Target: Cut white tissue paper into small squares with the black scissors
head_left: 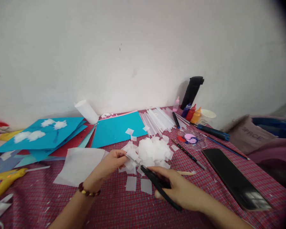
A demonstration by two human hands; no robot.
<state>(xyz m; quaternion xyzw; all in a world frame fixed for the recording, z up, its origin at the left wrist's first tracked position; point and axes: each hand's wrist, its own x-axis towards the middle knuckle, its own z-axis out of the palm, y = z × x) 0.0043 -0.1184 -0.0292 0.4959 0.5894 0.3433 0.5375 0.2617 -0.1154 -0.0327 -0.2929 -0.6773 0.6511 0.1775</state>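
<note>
While my left hand [111, 163] is pinching a white paper strip [131, 156] beside the pile of squares [153, 151], my right hand [178, 190], gripping the scissors [157, 184], is needing short, square snips.

Left hand [111, 163] pinches a small white tissue-paper piece [131, 154] at its edge. Right hand [181, 190] grips black-handled scissors [157, 183], blades meeting that piece. Heap of cut white tissue squares [154, 151] lies just beyond, on red checked tablecloth [114, 206]. Turquoise card sheet [118, 128] behind.
</note>
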